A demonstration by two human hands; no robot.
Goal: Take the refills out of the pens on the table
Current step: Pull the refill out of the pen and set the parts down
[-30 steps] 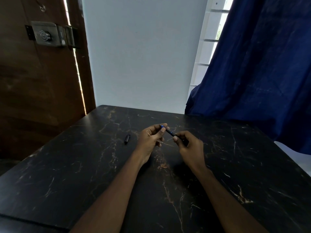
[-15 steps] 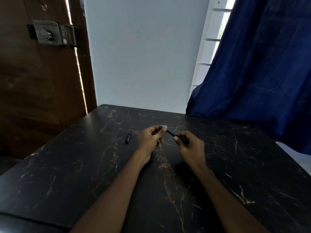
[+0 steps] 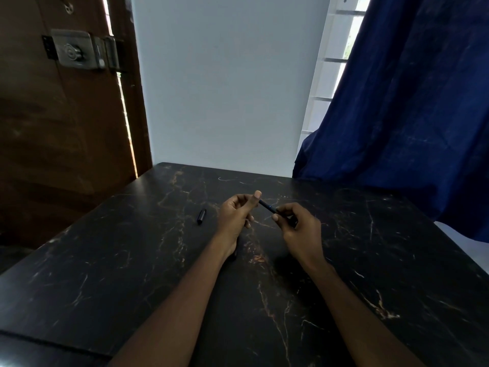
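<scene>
A dark pen [image 3: 266, 205] is held between both hands a little above the black marble table [image 3: 132, 260], near its middle. My left hand [image 3: 236, 214] pinches the pen's left end with thumb and forefinger. My right hand [image 3: 296, 229] grips the other end, and most of the barrel is hidden inside its fingers. A small black pen cap [image 3: 201, 216] lies on the table to the left of my left hand, apart from it.
A wooden door [image 3: 53, 128] with a metal lock [image 3: 76, 51] stands at the far left. A blue curtain [image 3: 410, 115] hangs at the right and reaches the table's far right corner. A white wall is behind the table.
The hands hold much the same pose on the pen. My left thumb has lifted a little higher on the pen's end. The cap has not moved.
</scene>
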